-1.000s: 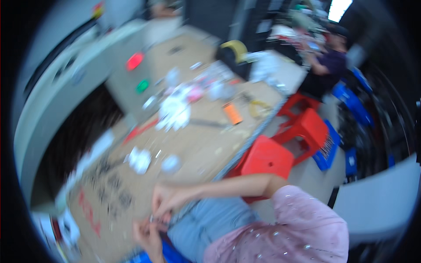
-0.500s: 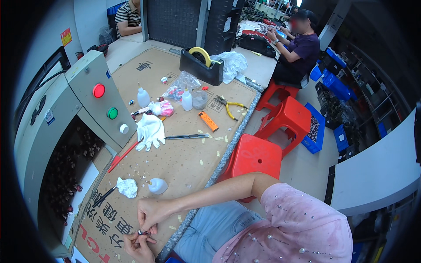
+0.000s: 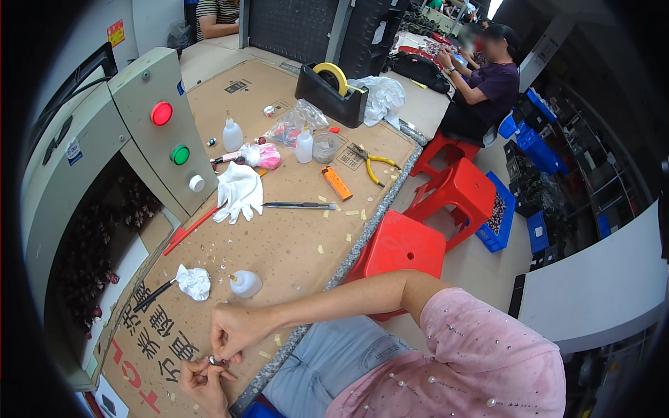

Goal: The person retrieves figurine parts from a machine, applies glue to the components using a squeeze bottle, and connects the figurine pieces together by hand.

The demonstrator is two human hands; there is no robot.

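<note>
Just above the cardboard-covered table, my two hands meet at a tiny piece, dark red with a pale shiny part (image 3: 217, 361). My left hand (image 3: 202, 382) is closed, its fingertips pinching this piece from below. From above, my right hand (image 3: 237, 331) grips at the same piece with thumb and finger together. Its exact kind is too small to make out, and fingers cover part of it. Close beyond the hands lie a white squeeze bottle (image 3: 245, 284) on its side and a white wad of cloth (image 3: 194, 282) by a black-handled tool (image 3: 155, 295).
A grey machine (image 3: 150, 139) with red and green buttons stands at the left. Farther out lie a white glove (image 3: 239, 191), tweezers (image 3: 300, 205), an orange lighter-like item (image 3: 336, 183), yellow-handled pliers (image 3: 376, 166) and a tape dispenser (image 3: 331, 97). Red stools (image 3: 404, 244) flank the table; a co-worker (image 3: 488, 87) sits beyond.
The view has shifted slightly, so the hands appear a little farther left. Both hands still hold the small piece together, with the fingers only slightly changed.
</note>
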